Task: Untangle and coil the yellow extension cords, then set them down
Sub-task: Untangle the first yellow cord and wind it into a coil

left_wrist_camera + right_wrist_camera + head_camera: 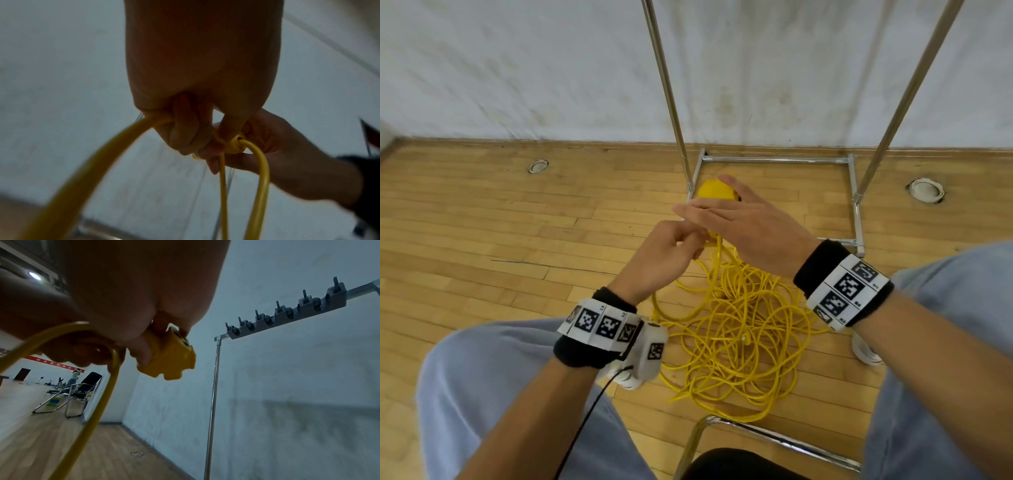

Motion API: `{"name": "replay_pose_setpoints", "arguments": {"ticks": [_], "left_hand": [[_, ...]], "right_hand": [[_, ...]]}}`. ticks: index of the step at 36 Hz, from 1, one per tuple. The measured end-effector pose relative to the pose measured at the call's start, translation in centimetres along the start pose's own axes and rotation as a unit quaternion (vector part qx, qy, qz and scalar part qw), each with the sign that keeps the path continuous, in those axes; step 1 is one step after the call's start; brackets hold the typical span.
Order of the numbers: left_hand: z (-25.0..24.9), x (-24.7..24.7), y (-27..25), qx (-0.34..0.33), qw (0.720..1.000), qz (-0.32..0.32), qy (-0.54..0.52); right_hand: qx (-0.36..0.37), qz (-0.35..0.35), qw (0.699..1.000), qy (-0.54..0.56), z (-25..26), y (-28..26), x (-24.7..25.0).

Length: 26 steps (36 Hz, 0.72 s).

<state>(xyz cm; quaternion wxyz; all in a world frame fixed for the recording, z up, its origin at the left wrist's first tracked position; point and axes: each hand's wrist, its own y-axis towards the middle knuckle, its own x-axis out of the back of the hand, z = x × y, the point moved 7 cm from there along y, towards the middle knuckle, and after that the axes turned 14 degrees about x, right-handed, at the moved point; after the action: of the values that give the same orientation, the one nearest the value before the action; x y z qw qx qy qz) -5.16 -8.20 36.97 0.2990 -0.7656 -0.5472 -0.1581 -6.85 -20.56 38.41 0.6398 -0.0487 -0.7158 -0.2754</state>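
Observation:
A tangled pile of yellow extension cord (739, 329) lies on the wooden floor between my knees, with a small plug (744, 339) in its middle. Above it my right hand (722, 212) holds the yellow socket block (714, 190), fingers curled round the block (170, 356) in the right wrist view. Just left of it, my left hand (688, 240) grips the cord where it leaves the block. The left wrist view shows those fingers (185, 139) curled round the cord (92, 162), with strands hanging down to the pile.
A chrome rack base (777, 159) with two upright poles stands against the white wall, right behind the hands. Its top bar carries several hooks (287, 311). A chair's chrome frame (756, 435) is under me. Round floor fittings (538, 166) (924, 190) sit at both sides.

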Motion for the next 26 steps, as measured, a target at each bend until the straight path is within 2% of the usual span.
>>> {"name": "replay_pose_setpoints", "arguments": {"ticks": [1,3,6,9,11,14,19,23,26], "left_hand": [[0.2,-0.3,-0.1,0.043,0.996,0.027,-0.073],[0.5,-1.2,-0.4,0.115,0.97,0.092,-0.193],[0.4,-2.2,-0.9,0.146,0.943,0.168,-0.248],[0.4,-2.4,-0.9,0.119,0.951,0.15,-0.241],[0.4,-2.3,-0.8,0.108,0.954,0.128,-0.25],[0.1,-2.1,-0.7,0.102,0.943,0.118,-0.294],[0.1,-2.4,-0.7,0.113,0.937,0.116,-0.309],[0.4,-2.3,-0.7,0.127,0.941,0.112,-0.294],[0.7,-2.0,-0.6,0.148,0.938,0.105,-0.296]], "right_hand": [[0.007,-0.011,1.0,0.01,0.2,0.2,0.1],[0.016,-0.032,0.999,0.02,0.4,0.3,0.1],[0.009,-0.069,0.997,-0.017,0.0,0.0,0.1],[-0.035,-0.129,0.989,-0.056,-0.6,-0.6,0.7],[-0.073,-0.155,0.984,-0.042,-0.9,-1.1,0.9],[-0.125,-0.185,0.974,0.035,-1.4,-1.6,0.6],[-0.135,-0.235,0.946,0.176,-1.2,-1.6,-0.3],[-0.168,-0.21,0.938,0.217,-1.3,-1.8,-1.2],[-0.18,-0.124,0.962,0.166,-1.1,-1.9,-2.2]]}}
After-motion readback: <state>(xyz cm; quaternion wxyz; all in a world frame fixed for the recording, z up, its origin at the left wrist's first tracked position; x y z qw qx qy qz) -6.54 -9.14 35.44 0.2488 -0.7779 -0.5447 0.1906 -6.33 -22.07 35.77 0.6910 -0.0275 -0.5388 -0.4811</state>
